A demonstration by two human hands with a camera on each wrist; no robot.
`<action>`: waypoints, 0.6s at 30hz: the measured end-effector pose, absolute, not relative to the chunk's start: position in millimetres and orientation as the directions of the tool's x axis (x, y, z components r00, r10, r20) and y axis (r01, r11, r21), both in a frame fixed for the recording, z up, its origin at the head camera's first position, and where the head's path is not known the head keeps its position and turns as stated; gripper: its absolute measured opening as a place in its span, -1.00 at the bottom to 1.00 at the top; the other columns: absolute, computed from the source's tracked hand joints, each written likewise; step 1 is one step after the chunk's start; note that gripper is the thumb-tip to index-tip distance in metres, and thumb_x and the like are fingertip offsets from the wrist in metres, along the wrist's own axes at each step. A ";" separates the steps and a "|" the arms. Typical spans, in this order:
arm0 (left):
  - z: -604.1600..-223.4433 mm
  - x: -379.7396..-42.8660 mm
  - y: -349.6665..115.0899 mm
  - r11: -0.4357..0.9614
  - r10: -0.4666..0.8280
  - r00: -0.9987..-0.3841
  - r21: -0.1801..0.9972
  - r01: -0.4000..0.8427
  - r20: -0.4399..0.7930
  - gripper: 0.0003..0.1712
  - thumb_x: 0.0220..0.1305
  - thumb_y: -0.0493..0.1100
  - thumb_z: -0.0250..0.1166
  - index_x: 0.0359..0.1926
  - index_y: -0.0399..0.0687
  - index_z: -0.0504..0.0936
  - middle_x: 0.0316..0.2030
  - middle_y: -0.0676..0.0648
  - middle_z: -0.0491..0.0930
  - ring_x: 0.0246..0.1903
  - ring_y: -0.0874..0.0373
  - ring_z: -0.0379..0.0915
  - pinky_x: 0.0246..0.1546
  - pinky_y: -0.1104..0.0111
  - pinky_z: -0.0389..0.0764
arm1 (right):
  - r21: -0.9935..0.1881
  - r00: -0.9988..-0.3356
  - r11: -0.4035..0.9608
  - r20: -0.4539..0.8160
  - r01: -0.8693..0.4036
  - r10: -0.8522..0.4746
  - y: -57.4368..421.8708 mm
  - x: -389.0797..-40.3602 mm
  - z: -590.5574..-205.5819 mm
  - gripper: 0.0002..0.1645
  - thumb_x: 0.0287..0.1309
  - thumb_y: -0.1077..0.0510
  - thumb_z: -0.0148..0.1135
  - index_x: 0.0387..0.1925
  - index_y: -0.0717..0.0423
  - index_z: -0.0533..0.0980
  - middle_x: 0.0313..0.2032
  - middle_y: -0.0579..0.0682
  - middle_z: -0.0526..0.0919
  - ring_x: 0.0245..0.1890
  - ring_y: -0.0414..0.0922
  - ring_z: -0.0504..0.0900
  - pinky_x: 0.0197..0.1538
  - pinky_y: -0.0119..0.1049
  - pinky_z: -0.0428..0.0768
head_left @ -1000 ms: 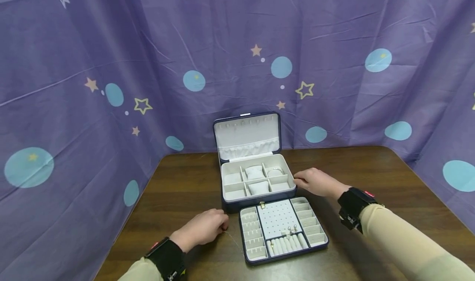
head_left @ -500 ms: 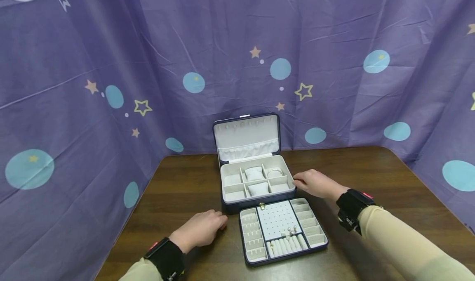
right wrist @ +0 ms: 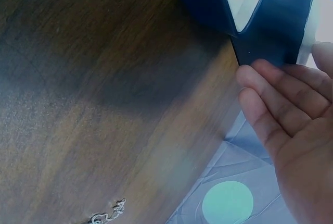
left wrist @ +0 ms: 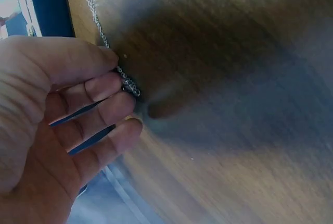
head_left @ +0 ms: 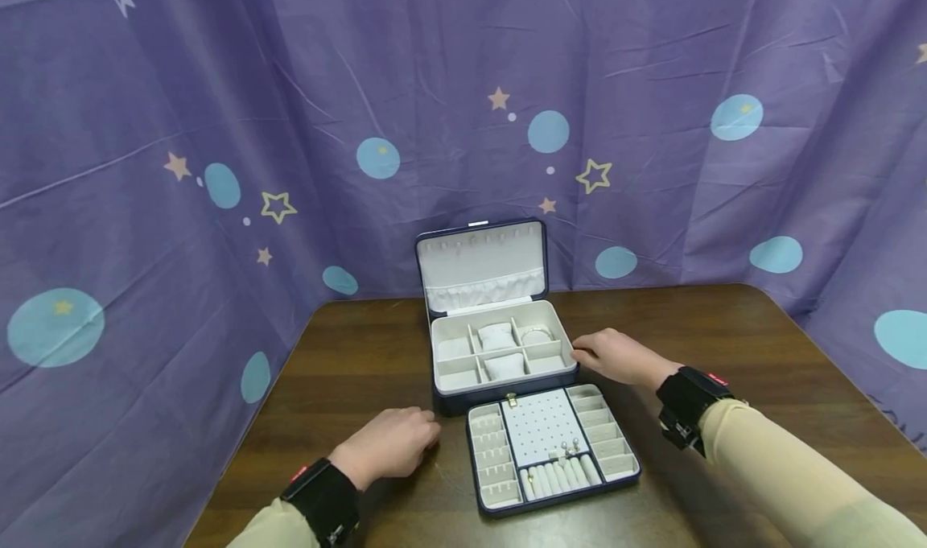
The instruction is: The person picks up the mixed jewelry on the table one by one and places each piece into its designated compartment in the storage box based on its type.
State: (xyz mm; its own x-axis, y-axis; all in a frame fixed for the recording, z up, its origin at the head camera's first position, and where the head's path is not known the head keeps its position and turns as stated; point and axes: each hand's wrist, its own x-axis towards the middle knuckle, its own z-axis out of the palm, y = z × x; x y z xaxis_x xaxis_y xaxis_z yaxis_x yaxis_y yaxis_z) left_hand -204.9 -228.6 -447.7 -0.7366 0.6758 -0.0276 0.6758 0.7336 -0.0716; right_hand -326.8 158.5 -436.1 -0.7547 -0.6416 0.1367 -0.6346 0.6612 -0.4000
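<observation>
In the left wrist view my left hand [left wrist: 78, 94] pinches a thin silver chain necklace [left wrist: 93, 13] at its thumb tip, and a small bunch of links lies past the fingers. The head view has this hand [head_left: 394, 443] low over the table, left of the tray. My right hand [head_left: 619, 356] holds the right wall of a navy jewelry box [head_left: 500, 387], fingertips on the outer side and thumb near the rim. The box stands with its lid [head_left: 481, 262] raised. Two white pillows and a bracelet [head_left: 537, 336] lie in its compartments.
A jewelry tray [head_left: 543, 423] lies in front of the box, with stud earrings [head_left: 570, 447] on its pegboard and a ring [head_left: 532, 477] in the ring rolls. Another short silver chain [right wrist: 109, 214] lies on the wooden table. A purple curtain [head_left: 463, 89] hangs behind.
My left hand has drawn slightly left, away from the tray. The chain that trailed to the tray's edge a second ago no longer reaches there. The right hand stays at the box.
</observation>
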 end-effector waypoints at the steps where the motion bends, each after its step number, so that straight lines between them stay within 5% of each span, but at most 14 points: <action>1: -446.9 -205.4 -228.1 0.729 0.680 -0.733 -0.076 0.680 -0.032 -0.80 0.13 -0.32 0.43 -0.49 0.06 0.61 -0.51 0.13 0.49 -0.51 0.23 0.45 -0.49 0.29 0.54 | -0.398 -0.753 0.660 0.137 -0.637 -0.644 158.5 -326.7 -435.6 -0.81 0.45 0.18 0.16 -0.18 0.18 0.66 -0.38 -0.12 0.67 -0.41 -0.26 0.54 -0.26 -0.21 0.56; 18: -444.3 -208.5 -224.3 0.664 0.731 -0.679 -0.163 0.730 -0.064 -0.85 0.13 -0.32 0.45 -0.47 0.03 0.70 -0.53 0.10 0.57 -0.55 0.23 0.51 -0.51 0.33 0.55 | -0.392 -0.750 0.661 0.134 -0.640 -0.647 157.4 -324.9 -432.3 -0.81 0.45 0.20 0.15 -0.20 0.19 0.65 -0.42 -0.12 0.62 -0.44 -0.26 0.49 -0.29 -0.26 0.51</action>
